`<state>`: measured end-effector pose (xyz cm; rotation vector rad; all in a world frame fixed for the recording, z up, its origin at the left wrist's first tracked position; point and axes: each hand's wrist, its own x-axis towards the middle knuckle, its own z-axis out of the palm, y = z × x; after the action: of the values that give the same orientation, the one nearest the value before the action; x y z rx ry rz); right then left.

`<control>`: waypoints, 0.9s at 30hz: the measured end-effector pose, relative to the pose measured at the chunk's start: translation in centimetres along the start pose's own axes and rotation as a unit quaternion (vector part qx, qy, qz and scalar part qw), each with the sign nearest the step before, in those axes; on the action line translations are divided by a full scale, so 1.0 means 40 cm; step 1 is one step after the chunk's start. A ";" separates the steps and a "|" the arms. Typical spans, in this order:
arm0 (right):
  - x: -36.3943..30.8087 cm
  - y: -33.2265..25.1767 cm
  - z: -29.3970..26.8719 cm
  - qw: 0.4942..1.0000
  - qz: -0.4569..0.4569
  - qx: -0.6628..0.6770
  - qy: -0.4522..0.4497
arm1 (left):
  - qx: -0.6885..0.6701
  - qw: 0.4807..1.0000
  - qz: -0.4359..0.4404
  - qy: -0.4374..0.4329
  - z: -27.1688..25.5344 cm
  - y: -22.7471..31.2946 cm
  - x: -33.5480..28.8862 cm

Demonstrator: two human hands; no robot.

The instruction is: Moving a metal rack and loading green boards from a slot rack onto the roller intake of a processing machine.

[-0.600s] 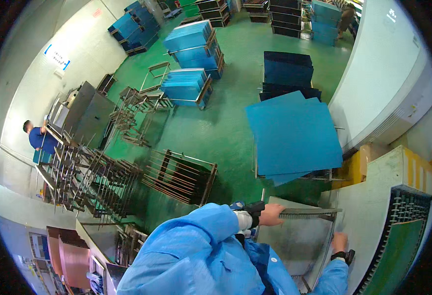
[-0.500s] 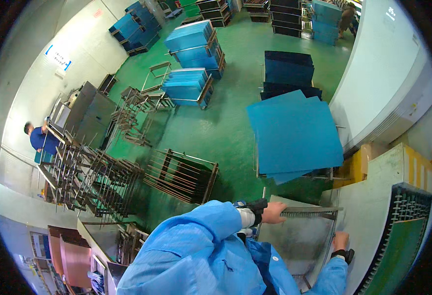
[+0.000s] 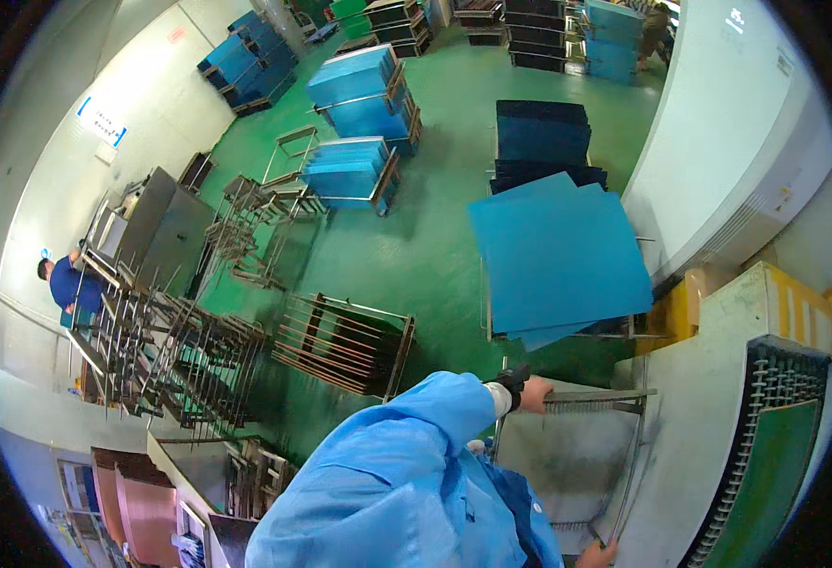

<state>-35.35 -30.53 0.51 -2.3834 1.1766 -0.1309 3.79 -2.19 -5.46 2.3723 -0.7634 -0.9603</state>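
A metal rack frame [image 3: 635, 445] with comb-like slotted bars stands in front of me, beside a pale machine. At its far left corner my left hand [image 3: 534, 394] is closed on the rack's top bar, a dark band at the wrist. My right hand [image 3: 598, 553] is at the near right side, low in the picture, with its fingers round the rack's side rail; part of it is cut off by the lower edge. Inside the frame shows a dull grey surface [image 3: 567, 454].
Right of the rack is the pale machine [image 3: 686, 407] with rows of rollers [image 3: 785, 379] and a green board [image 3: 766, 483]. Ahead lie large blue sheets [image 3: 563, 256] on a stand. Left are an empty-slotted rack [image 3: 340, 346], piled metal racks [image 3: 179, 350] and a person in dark blue [image 3: 73, 284].
My right hand has slid from the rack's far right side down to its near end. My left hand stays at the far left corner. The view has shifted slightly.
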 end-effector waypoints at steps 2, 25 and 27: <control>-0.134 -0.109 -0.104 1.000 0.025 0.015 -0.001 | -0.036 0.999 0.023 0.002 0.059 -0.038 0.049; -0.071 -0.454 0.152 0.986 0.082 0.146 -0.023 | -0.022 0.998 0.045 0.033 -0.147 0.144 -0.274; -0.061 -0.502 0.157 0.986 0.083 0.147 -0.018 | -0.052 0.995 0.072 0.048 -0.250 0.154 -0.343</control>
<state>-20.53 -15.89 4.40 -2.0173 1.2388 -0.1905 0.93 4.18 11.18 2.2219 -0.8157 -0.8014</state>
